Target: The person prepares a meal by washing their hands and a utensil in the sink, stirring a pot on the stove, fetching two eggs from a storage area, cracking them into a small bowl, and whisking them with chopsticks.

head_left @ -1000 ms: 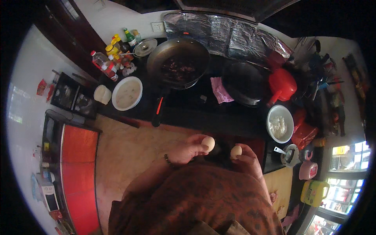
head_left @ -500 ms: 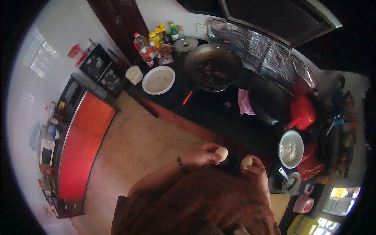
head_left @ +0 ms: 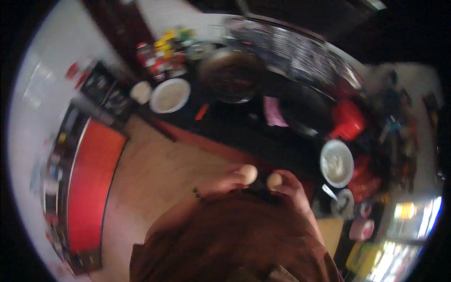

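Note:
Both of my hands are close to my body, low in front of the dark counter [head_left: 225, 134]. An egg [head_left: 248, 174] is gripped in my left hand [head_left: 224, 182]. My right hand [head_left: 292, 189] holds a second egg [head_left: 274, 181] a short way to the right, and the two eggs do not touch. To the right on the counter stands a white bowl [head_left: 323, 164] with white contents that look like flour. A white-handled utensil [head_left: 329, 191] lies by a small round dish [head_left: 343, 203] nearer to me. The picture is smeared by motion.
At the back sits a wok [head_left: 221, 70] with dark contents, beside a white bowl [head_left: 154, 104] of pale liquid and several bottles [head_left: 163, 49]. A pink cloth [head_left: 273, 112], a dark pan [head_left: 307, 113] and a red scoop-like vessel [head_left: 348, 120] are farther right. A red-fronted cabinet [head_left: 91, 183] stands left.
The whole view has shifted, so the counter and its things appear farther left and a little higher. My hands still hold the eggs, which look slightly closer together. The picture has become blurred.

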`<action>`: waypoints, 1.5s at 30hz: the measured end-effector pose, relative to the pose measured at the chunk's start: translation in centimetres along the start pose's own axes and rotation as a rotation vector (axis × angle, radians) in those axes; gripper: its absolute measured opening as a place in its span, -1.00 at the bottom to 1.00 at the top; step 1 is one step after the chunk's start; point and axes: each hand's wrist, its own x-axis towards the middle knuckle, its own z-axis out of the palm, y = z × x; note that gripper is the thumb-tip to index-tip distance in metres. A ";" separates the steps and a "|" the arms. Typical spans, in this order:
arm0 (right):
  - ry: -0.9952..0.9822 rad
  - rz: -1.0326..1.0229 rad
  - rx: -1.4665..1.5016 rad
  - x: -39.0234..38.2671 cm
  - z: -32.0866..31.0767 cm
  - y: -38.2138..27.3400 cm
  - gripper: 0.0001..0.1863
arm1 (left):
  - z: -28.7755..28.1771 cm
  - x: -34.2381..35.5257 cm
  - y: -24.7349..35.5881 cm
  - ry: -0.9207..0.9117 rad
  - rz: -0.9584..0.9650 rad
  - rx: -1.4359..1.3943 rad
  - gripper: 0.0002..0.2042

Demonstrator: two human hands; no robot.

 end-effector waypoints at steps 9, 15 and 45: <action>-0.033 -0.053 0.004 -1.1 -1.6 1.0 -0.54 | -1.7 2.0 -1.5 -0.069 -0.051 0.011 -0.60; 0.042 -0.060 0.117 -3.2 -1.9 1.1 -0.57 | -1.1 4.3 0.2 0.082 -0.037 0.096 -0.62; 0.037 -0.044 0.190 -4.4 -4.5 1.8 -0.57 | 2.2 3.0 -1.6 0.121 0.012 0.114 -0.68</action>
